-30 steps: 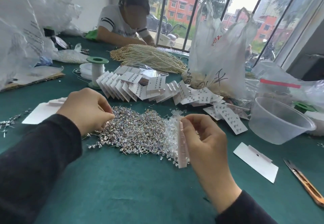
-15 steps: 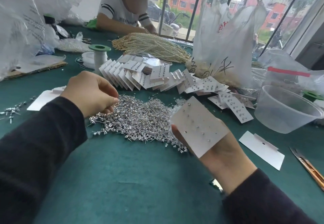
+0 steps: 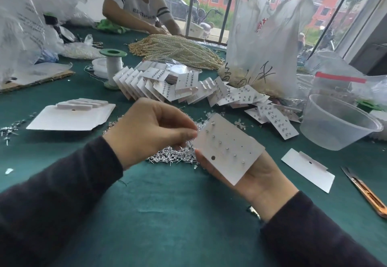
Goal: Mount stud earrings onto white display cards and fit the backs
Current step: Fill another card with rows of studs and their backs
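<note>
Here the right hand (image 3: 254, 175) lies palm up over the near middle of the green table (image 3: 167, 208) and holds a white card (image 3: 230, 151) tilted on its fingers, thumb at the card's near left edge. A slanting row of small studs sits in the card, with a round hang hole near its near edge. The left hand (image 3: 150, 128) is curled, its fingertips (image 3: 193, 135) pinched together and touching the card's left edge; what they pinch is too small to tell. Under both hands lies a heap of loose silver studs (image 3: 173, 155). Farther off spreads a pile of filled cards (image 3: 167, 84). Blank cards (image 3: 71, 117) lie to the left, one more (image 3: 307, 169) to the right, with snips (image 3: 365, 192) beside it. A clear tub (image 3: 339, 123) stands far right.
</note>
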Motion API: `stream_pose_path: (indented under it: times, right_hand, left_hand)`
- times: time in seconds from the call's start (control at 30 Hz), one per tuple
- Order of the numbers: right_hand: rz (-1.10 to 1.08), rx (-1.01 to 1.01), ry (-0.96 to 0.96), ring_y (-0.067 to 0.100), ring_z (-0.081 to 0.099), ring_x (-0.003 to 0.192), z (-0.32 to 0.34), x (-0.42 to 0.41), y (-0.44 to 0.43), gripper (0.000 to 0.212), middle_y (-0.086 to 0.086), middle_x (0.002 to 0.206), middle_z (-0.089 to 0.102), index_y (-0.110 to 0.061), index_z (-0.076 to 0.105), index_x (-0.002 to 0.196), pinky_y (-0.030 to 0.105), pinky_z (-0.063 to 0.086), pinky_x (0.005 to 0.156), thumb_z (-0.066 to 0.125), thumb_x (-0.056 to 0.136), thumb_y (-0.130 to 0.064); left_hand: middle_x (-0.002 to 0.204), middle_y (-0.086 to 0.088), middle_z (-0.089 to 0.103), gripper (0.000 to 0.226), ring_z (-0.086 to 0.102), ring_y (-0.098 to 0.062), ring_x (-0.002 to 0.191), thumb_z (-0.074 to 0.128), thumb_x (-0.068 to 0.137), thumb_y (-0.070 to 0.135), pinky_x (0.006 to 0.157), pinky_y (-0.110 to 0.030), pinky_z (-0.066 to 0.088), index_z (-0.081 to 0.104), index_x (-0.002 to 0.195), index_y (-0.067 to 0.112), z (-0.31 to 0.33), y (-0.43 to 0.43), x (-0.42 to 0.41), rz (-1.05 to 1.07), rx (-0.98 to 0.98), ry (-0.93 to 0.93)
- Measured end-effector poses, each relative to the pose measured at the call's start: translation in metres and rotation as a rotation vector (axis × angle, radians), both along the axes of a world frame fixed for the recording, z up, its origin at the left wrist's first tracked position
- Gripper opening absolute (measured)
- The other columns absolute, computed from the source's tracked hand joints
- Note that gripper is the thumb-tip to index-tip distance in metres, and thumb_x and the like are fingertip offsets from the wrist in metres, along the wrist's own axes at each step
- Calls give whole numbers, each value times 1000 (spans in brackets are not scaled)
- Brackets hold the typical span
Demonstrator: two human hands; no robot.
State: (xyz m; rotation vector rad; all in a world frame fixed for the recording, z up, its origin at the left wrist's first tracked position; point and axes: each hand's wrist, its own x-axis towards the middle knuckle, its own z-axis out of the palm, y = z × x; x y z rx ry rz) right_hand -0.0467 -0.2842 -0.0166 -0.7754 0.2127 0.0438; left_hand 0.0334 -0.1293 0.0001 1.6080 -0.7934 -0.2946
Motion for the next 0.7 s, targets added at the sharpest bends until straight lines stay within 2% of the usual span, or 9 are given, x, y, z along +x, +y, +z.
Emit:
stream_pose_path:
  times: [0.17, 0.33, 0.5, 0.7]
  right_hand:
    - [60, -76, -18, 21, 64, 58, 3, 0, 4, 18, 11, 70, 64, -6, 65, 74, 28, 55, 59, 51, 67, -15]
    - [77, -180, -47, 19, 61, 61, 7, -3, 7, 29, 8, 69, 62, -7, 61, 80, 26, 53, 59, 59, 53, -17]
    - [68, -201, -55, 18, 60, 61, 7, -4, 9, 38, 8, 69, 62, -8, 61, 82, 27, 52, 59, 64, 47, -19]
    - [61, -211, -60, 18, 59, 60, 3, -2, 9, 20, 7, 66, 61, -9, 59, 78, 30, 49, 58, 60, 59, -14]
  left_hand:
    - [66, -8, 73, 22, 65, -11, 54, 75, 50, 19, 53, -17, 53, 74, 69, 10, -5, -8, -10, -41, -40, 30]
    - [64, -6, 72, 21, 63, -9, 51, 76, 50, 20, 52, -16, 52, 73, 68, 9, -4, -9, -13, -22, -91, 6]
    - [61, -1, 72, 17, 63, -7, 51, 75, 51, 20, 52, -16, 51, 73, 66, 12, -4, -10, -16, -13, -114, -21]
    - [63, -2, 72, 16, 63, -7, 51, 74, 54, 21, 52, -17, 51, 73, 68, 14, -4, -9, -16, -4, -95, -69]
